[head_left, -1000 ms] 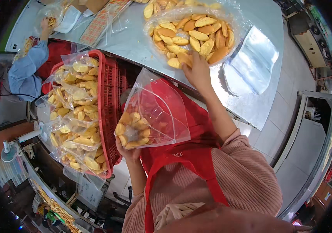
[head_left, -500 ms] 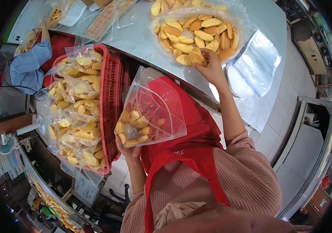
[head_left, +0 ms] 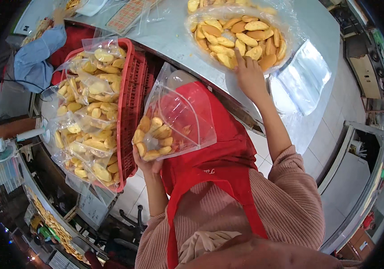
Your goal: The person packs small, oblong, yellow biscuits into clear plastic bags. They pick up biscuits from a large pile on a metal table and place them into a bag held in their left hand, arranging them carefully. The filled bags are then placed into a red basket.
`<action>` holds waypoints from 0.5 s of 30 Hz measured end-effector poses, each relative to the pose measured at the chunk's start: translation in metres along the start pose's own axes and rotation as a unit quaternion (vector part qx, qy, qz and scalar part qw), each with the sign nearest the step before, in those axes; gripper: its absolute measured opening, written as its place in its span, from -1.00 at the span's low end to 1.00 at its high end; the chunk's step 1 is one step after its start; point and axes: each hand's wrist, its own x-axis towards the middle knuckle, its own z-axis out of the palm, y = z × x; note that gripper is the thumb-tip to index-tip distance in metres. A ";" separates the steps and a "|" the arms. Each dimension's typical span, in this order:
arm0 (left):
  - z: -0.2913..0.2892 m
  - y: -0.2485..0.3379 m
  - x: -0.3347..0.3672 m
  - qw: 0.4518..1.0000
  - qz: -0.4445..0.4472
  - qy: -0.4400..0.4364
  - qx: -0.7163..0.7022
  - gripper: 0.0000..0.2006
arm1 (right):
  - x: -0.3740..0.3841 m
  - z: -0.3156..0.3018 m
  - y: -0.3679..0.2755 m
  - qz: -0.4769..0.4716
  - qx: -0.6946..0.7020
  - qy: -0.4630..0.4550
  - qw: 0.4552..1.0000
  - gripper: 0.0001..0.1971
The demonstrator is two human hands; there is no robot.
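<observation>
My left hand (head_left: pixel 148 165) supports a clear plastic bag (head_left: pixel 192 127) from below, against my red apron. Several oval golden biscuits (head_left: pixel 156 132) lie in a loose ring at the bag's bottom. On the table, a large clear bag (head_left: pixel 191 28) is spread around a heap of similar biscuits (head_left: pixel 245 38). My right hand (head_left: pixel 251 78) reaches over the near edge of this heap, fingers stretched out and touching or just above the biscuits. No biscuit shows in its grasp.
Left of me stands a red plastic crate (head_left: pixel 127 112) full of filled bags (head_left: pixel 95 116). Flat clear bags (head_left: pixel 302 80) are stacked on the metal table (head_left: pixel 169 33), right of the heap. A printed orange sheet (head_left: pixel 127 17) lies farther back. Another person's blue sleeve (head_left: pixel 39 54) shows at far left.
My right hand has let go of the biscuit it held at the heap's near edge, and its fingers have stretched out. The left hand still holds the bag; the whole view has shifted slightly.
</observation>
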 end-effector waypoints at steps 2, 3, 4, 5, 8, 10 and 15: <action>0.001 0.003 0.001 1.000 0.005 0.004 0.006 -0.32 | 0.004 -0.008 0.009 0.001 0.137 0.030 0.990 -0.40; -0.003 0.006 0.000 1.000 0.016 0.014 0.006 -0.32 | 0.009 -0.026 0.005 -0.010 0.248 0.029 0.968 -0.43; -0.009 0.008 0.001 0.999 0.023 0.024 0.005 -0.33 | 0.016 -0.059 -0.007 0.095 0.481 -0.087 0.867 -0.46; -0.018 0.010 -0.001 0.998 0.028 0.047 0.016 -0.35 | 0.016 -0.085 -0.013 0.030 0.536 -0.129 0.834 -0.50; -0.026 0.016 0.004 0.999 0.015 0.032 0.040 -0.41 | 0.026 -0.133 -0.058 -0.382 0.268 -0.231 0.854 -0.48; -0.020 0.018 0.010 0.996 0.000 0.044 0.075 -0.42 | 0.007 -0.122 -0.084 -0.387 0.215 -0.312 0.841 -0.48; 0.002 0.016 0.016 0.980 -0.064 0.072 0.174 -0.42 | -0.026 -0.064 -0.104 -0.296 0.355 -0.426 0.778 -0.55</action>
